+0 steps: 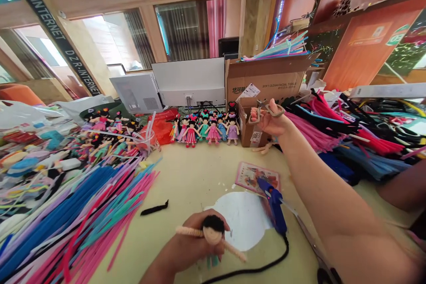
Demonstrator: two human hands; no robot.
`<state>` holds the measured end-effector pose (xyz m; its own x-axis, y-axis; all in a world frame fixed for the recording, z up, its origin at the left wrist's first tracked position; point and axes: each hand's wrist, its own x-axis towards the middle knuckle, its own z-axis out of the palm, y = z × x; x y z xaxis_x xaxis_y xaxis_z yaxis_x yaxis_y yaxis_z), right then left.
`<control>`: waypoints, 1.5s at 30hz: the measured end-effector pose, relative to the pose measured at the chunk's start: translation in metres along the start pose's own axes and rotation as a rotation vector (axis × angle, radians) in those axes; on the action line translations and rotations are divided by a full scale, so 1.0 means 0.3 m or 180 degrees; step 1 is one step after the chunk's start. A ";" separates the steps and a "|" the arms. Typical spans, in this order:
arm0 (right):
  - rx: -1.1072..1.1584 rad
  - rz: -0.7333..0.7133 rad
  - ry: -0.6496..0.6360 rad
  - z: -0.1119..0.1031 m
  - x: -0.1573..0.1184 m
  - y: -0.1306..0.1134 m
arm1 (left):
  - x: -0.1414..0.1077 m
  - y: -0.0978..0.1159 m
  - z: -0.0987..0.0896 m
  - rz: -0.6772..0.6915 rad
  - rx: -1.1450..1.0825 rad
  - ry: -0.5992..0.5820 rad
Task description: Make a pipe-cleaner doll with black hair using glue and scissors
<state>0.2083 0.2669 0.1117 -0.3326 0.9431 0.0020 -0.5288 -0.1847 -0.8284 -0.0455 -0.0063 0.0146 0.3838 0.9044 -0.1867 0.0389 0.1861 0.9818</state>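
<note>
In my left hand, at the lower middle, is a small doll with black hair, a beige face and beige pipe-cleaner arms; the fingers wrap round its body. My right hand is raised in front of the cardboard boxes, its fingers in the handles of small scissors. A black pipe-cleaner piece lies on the table left of the doll. Right of the doll, a blue glue gun rests over a white round sheet and a pink-edged picture card.
Finished dolls stand in a group at the back, before a white monitor. Pipe cleaners cover the left side; more lie at right. Large scissors and a black cord are near the front right.
</note>
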 end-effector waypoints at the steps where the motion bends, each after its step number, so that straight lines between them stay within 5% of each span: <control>1: 0.0180 -0.0006 0.0118 0.008 -0.001 0.000 | 0.000 0.000 0.002 -0.0014 -0.0042 -0.0002; 5: 0.0493 0.0114 0.0200 0.046 -0.011 -0.003 | 0.000 0.008 0.007 0.0043 0.0003 0.0123; 13: 0.0084 0.0305 -0.0191 0.051 -0.017 0.018 | -0.008 0.029 0.016 0.0084 -0.0030 0.0136; 20: -0.0047 0.0430 -0.0096 0.068 -0.042 0.019 | -0.014 0.020 0.012 0.0183 -0.0090 0.0057; 30: -0.1078 0.0063 -0.0505 0.096 -0.207 0.016 | -0.003 0.009 -0.002 0.0509 -0.0192 0.0133; 37: -0.1933 -0.0493 0.0104 0.042 -0.424 0.054 | 0.007 0.013 -0.027 0.0667 0.0011 0.0458; 45: -0.3056 -0.0704 0.1079 -0.132 -0.673 0.236 | 0.029 -0.009 -0.026 0.0756 0.0088 0.0534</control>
<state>0.2689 0.0745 0.0303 0.0115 0.9847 0.1737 0.3419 0.1594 -0.9261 -0.0496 0.0039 0.0100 0.2272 0.9727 0.0474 -0.0079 -0.0468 0.9989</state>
